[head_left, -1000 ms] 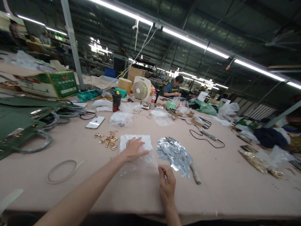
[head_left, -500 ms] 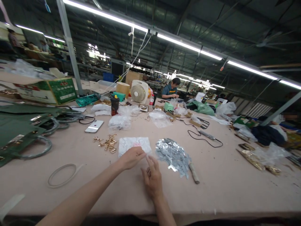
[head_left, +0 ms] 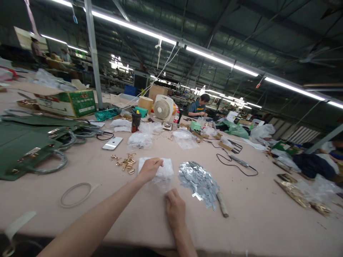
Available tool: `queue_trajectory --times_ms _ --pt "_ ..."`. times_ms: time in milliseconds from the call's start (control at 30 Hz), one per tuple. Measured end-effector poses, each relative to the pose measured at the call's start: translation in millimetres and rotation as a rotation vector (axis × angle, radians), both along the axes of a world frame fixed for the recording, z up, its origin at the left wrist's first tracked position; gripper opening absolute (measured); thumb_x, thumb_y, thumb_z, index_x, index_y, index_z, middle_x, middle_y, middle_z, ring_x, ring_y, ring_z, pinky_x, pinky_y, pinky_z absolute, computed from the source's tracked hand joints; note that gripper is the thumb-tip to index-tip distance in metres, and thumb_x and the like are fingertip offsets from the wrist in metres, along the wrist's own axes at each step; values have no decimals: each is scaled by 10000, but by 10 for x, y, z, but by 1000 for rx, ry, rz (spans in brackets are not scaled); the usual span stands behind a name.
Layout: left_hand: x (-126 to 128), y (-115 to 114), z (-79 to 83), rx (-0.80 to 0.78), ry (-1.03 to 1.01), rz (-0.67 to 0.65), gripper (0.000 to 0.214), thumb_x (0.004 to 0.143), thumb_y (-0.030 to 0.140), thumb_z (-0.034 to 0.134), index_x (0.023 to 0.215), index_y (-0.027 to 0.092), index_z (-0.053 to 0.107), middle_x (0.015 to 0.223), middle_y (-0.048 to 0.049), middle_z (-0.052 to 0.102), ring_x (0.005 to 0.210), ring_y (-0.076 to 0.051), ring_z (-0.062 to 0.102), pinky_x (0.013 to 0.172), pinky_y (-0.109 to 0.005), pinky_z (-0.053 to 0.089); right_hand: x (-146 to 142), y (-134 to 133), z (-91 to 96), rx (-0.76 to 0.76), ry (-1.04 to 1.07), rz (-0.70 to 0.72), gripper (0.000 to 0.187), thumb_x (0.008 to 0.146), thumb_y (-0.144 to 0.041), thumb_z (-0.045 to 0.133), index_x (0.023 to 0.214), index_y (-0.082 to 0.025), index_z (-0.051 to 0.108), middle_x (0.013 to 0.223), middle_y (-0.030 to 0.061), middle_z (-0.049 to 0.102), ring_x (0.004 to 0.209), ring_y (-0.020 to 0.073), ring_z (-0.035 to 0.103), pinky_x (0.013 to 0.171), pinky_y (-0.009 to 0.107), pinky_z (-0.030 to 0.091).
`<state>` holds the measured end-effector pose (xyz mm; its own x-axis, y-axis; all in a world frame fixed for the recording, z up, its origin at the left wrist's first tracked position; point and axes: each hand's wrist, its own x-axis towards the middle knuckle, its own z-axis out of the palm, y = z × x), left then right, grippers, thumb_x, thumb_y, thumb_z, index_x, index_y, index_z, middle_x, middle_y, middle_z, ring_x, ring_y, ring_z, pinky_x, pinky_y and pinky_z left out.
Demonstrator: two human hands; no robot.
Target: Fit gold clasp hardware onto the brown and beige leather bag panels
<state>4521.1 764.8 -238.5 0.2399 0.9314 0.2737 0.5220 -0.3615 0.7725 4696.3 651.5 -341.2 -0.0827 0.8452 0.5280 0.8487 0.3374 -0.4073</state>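
My left hand (head_left: 150, 169) is closed on the upper part of a clear plastic bag of small white pieces (head_left: 163, 171) lying on the pale table (head_left: 112, 200). My right hand (head_left: 174, 210) is curled shut at the bag's near edge, pinching the loose plastic there. Just right of the bag lies a heap of small silver metal pieces (head_left: 198, 181), with a short grey stick (head_left: 222, 204) beside it. A scatter of gold metal fittings (head_left: 125, 161) lies to the left of my left hand.
Green bags with ring handles (head_left: 29, 146) fill the left side. A white phone (head_left: 112, 143), a tape ring (head_left: 75, 194), a dark cup (head_left: 135, 122), a fan (head_left: 162, 107) and a corded tool (head_left: 237, 160) stand about. A person (head_left: 198, 105) works at the far end.
My left hand has gone from lying flat on the bag to gripping its top. My right hand has closed on the bag's near edge. The view has shifted a little.
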Motion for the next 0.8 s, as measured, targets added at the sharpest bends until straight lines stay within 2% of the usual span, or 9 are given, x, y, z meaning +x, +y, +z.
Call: queue_trajectory --times_ms 167,300,400,467,533,600,700,800 --pt "-47 174 16 -3 -61 17 448 927 465 381 762 194 697 801 -40 723 830 -210 654 780 -308 441 -95 -45 -17 -108 -177 -104 266 947 -50 449 888 -235 632 912 4 640 698 144 625 580 256 306" --pt "-11 191 6 17 -80 -23 405 910 441 422 742 192 693 806 -44 713 848 -208 641 807 -304 431 -124 -67 -32 -149 -219 -144 253 991 -104 439 942 -243 644 944 18 658 696 165 653 569 251 346" --pt "16 159 -14 -3 -81 -93 408 919 459 445 765 197 717 715 -13 668 744 -186 614 723 -286 421 -144 -81 -8 -86 -121 -72 251 1018 -244 488 1223 -247 631 1107 67 680 861 217 704 672 266 480" --pt "38 117 -50 -24 -83 -133 419 931 470 447 786 197 730 662 7 636 676 -170 588 672 -274 409 -197 -56 29 0 -21 -15 452 1012 -353 534 1446 -230 503 1316 124 628 1065 263 687 795 310 538" --pt "66 63 -106 -40 -83 -162 410 931 457 460 780 194 735 649 14 631 665 -162 584 668 -267 408 -293 7 67 51 77 8 559 1000 -413 559 1507 -208 444 1373 148 605 1119 275 670 821 322 549" --pt "95 10 -171 -52 -80 -178 380 920 428 478 771 194 738 650 17 635 673 -158 589 672 -263 407 -414 93 86 35 164 27 490 1002 -413 557 1439 -195 517 1208 121 691 977 246 700 750 294 535" --pt "114 -7 -226 -60 -81 -166 348 899 404 489 758 196 729 636 25 614 666 -155 577 662 -263 395 -578 186 61 -1 213 74 245 1034 -340 484 1112 -200 669 896 51 712 772 200 676 668 258 466" --pt "80 121 -151 -50 -98 -104 376 901 433 462 750 190 707 624 23 579 666 -163 561 660 -272 390 -656 173 -1 -6 121 105 274 1036 -243 435 853 -208 637 839 41 674 751 187 653 642 254 397"
